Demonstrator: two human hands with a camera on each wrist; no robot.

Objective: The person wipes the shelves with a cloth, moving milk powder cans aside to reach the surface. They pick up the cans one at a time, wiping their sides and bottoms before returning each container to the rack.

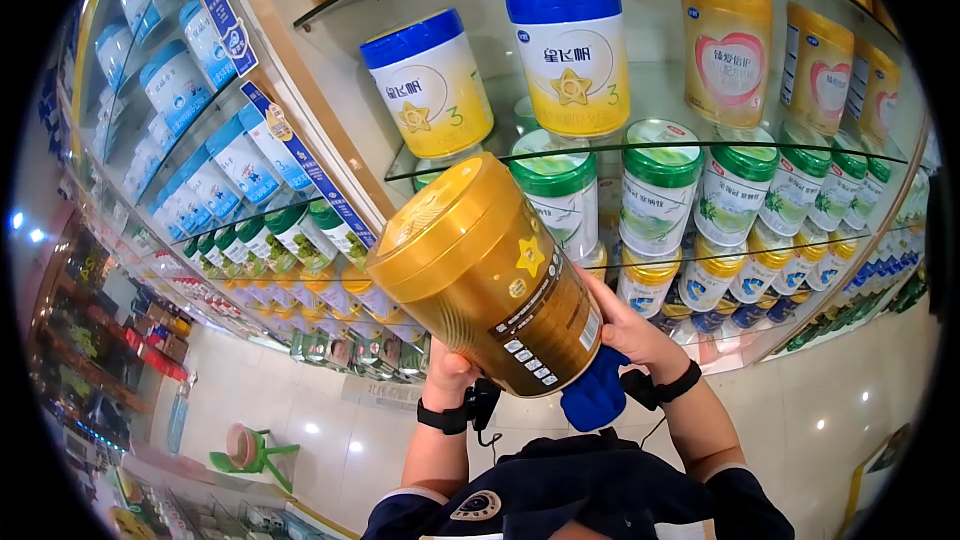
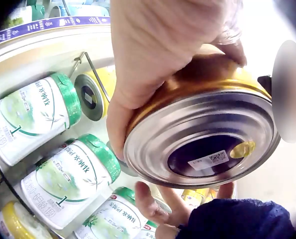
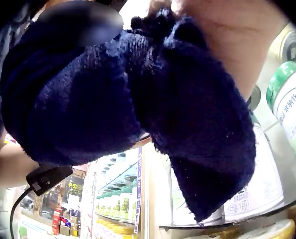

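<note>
A gold milk powder can [image 1: 480, 280] is held tilted before the shelves, its lid toward the upper left. My left hand [image 1: 452, 368] grips it from the left side, mostly hidden behind it in the head view. Seen from the left wrist, that hand's fingers curl over the can's side, and the silver metal base faces the camera. At the can's lower right is my right hand [image 1: 630, 328], its fingers against the side. A dark blue cloth [image 1: 595, 392] hangs from this hand and fills much of the right wrist view.
Glass shelves [image 1: 700, 147] ahead carry white-and-yellow cans with blue lids [image 1: 570, 60], gold boxes [image 1: 727, 52] and green-lidded cans [image 1: 662, 180]. Another shelf of blue-and-white cans [image 1: 178, 85] rises at left. A green stool [image 1: 262, 455] stands on the tiled floor behind.
</note>
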